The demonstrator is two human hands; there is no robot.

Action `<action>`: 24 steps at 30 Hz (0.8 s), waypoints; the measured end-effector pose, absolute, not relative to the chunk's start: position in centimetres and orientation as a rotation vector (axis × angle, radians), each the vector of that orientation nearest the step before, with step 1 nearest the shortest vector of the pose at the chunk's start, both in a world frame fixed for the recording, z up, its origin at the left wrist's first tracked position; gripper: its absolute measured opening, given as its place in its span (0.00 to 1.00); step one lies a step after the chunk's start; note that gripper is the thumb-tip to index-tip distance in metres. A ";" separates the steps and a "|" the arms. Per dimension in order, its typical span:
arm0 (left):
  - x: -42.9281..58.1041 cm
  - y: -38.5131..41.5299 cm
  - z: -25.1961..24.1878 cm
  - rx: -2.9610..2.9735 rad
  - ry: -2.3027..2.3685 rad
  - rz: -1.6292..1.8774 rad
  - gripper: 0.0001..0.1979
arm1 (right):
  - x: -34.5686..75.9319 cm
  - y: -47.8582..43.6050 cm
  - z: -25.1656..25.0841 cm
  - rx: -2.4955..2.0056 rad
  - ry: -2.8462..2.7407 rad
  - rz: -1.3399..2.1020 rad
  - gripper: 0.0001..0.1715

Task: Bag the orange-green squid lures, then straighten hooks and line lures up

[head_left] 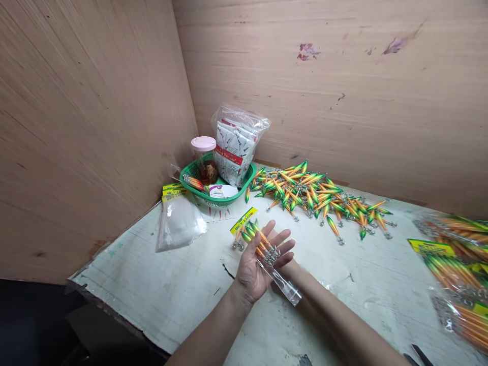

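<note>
The white surface (152, 284) holds a green basket (224, 202), some clear bags (181, 223), a big pile of lures (298, 189) and bagged lures (452, 269).

Green basket (250, 182), pink-lidded jar (204, 158) inside, bagged white packets (233, 145), wooden wall (343, 122) behind

The left arm (216, 326) near six o'clock and the right arm (339, 328) near five o'clock are bare. The left hand (254, 273) is bare too, with slim fingers (283, 236). The right hand is hidden.

tabletop (141, 290) open front left, lure pile (314, 192) and basket (221, 202) blocking rear
</note>
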State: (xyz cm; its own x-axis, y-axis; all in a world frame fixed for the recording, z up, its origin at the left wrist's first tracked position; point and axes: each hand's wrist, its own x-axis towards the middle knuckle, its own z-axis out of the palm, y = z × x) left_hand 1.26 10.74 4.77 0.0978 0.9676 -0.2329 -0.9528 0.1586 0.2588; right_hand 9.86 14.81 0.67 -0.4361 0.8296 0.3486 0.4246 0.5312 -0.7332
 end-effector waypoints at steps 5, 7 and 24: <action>0.7 11.1 5.1 -0.023 0.438 1.438 0.24 | 17.7 17.8 6.0 -0.940 -2.196 0.738 0.09; 0.7 11.2 5.0 -0.029 0.443 1.431 0.23 | 21.3 17.3 9.2 -0.940 -2.158 0.668 0.08; 2.2 10.7 4.3 0.042 0.516 1.311 0.28 | 18.1 12.0 8.9 -0.636 -2.418 -0.166 0.11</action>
